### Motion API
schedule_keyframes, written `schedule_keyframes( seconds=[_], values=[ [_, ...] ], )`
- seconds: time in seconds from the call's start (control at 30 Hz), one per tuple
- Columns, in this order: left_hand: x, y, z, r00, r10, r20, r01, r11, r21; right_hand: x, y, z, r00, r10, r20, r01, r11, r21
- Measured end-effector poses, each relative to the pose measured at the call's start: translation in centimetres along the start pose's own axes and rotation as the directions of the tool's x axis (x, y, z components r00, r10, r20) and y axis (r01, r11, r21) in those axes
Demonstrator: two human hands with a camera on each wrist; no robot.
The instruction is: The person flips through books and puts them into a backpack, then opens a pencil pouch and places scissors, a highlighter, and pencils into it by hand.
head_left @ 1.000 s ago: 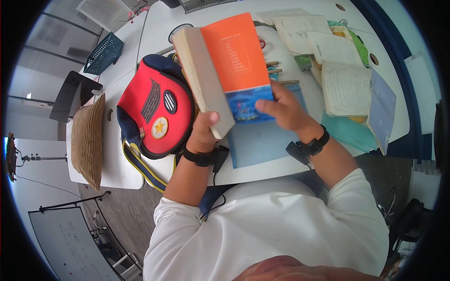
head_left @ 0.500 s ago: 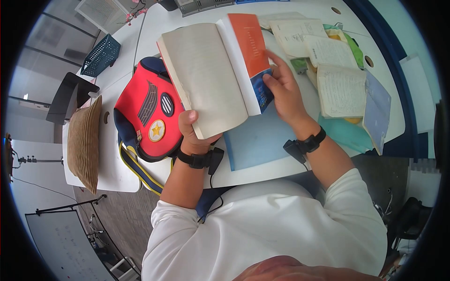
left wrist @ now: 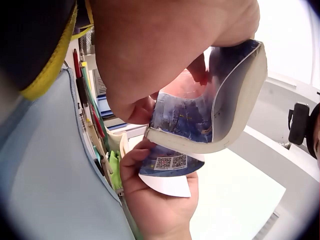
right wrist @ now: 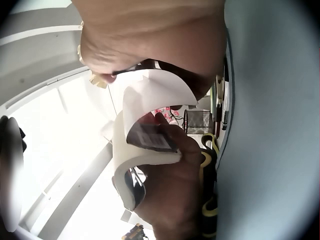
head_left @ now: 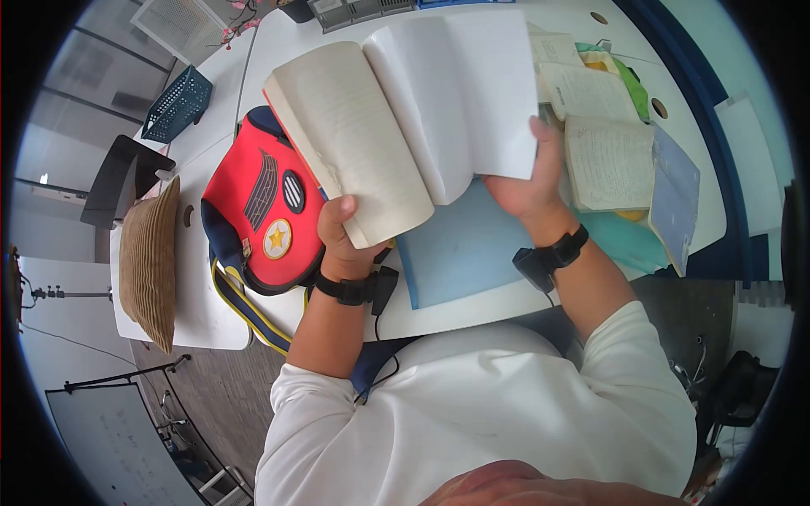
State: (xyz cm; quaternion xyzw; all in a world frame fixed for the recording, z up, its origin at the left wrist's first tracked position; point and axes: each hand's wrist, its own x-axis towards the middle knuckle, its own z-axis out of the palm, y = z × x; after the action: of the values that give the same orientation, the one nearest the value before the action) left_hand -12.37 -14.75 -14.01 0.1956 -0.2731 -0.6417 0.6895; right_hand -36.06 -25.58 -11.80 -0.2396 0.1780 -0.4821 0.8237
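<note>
A thick paperback book (head_left: 354,143) lies opened above the table, its yellowish page block on the left and a white cover flap (head_left: 498,93) spread on the right. My left hand (head_left: 342,240) grips the lower left corner, thumb on the page and fingers behind. With the thumb at the flap's right edge and the fingers underneath, my right hand (head_left: 525,185) holds the other side. From below, the left wrist view shows the dark blue cover (left wrist: 182,120) with a QR code near the right fingers. Below the book is a light blue folder (head_left: 460,253).
A red and navy schoolbag (head_left: 270,211) sits left of the book, with a corduroy cushion (head_left: 150,266) beyond it. Open notebooks (head_left: 603,164) overlap a green pouch (head_left: 634,88) on the right. A teal basket (head_left: 177,105) and a grey tray (head_left: 359,10) stand farther back.
The book has been opened wider. Its orange and blue flap has turned out to the right, now showing its white side, and my right hand has moved rightward and under its edge.
</note>
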Motion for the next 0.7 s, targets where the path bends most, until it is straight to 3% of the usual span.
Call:
schedule_keyframes(
  seconds=[0.07, 0.13, 0.2, 0.4, 0.47, 0.53, 0.6, 0.7],
  values=[
    [0.0, -0.1, 0.4, 1.0, 0.001, -0.001, -0.001, 0.999, -0.036, 0.2, -0.6, -0.3, 0.997, -0.059, 0.047, 0.052, 0.988, 0.144],
    [0.0, -0.1, 0.7, 1.0, 0.003, -0.002, -0.003, 0.998, -0.069, 0.1, -0.6, 0.0, 0.997, -0.066, 0.045, 0.06, 0.99, 0.131],
    [0.1, -0.1, 0.9, 0.999, 0.034, -0.025, -0.033, 0.998, 0.058, 0.0, -0.6, 0.1, 0.996, -0.072, 0.044, 0.066, 0.991, 0.12],
    [0.1, -0.1, 1.0, 0.997, 0.054, -0.048, -0.052, 0.997, 0.049, 0.0, -0.3, 0.1, 0.991, -0.104, 0.086, 0.095, 0.989, 0.112],
    [0.2, -0.1, 0.6, 0.998, 0.049, -0.033, -0.047, 0.998, 0.053, -0.1, 0.0, -0.3, 0.971, -0.048, 0.233, 0.04, 0.998, 0.04],
    [0.2, -0.1, 0.6, 0.999, 0.042, -0.018, -0.04, 0.998, 0.057, 0.8, 0.9, -1.7, 0.881, -0.028, 0.473, 0.07, 0.995, -0.071],
    [0.1, -0.1, 0.9, 1.0, -0.03, 0.002, 0.031, 0.999, -0.03, -0.2, 1.2, -0.3, 0.938, -0.078, 0.338, 0.235, 0.86, -0.454],
    [0.1, -0.3, 0.9, 0.999, -0.017, -0.031, 0.019, 0.997, 0.073, -0.2, 1.2, -0.7, 0.938, -0.126, 0.324, 0.299, 0.767, -0.568]
  ],
)
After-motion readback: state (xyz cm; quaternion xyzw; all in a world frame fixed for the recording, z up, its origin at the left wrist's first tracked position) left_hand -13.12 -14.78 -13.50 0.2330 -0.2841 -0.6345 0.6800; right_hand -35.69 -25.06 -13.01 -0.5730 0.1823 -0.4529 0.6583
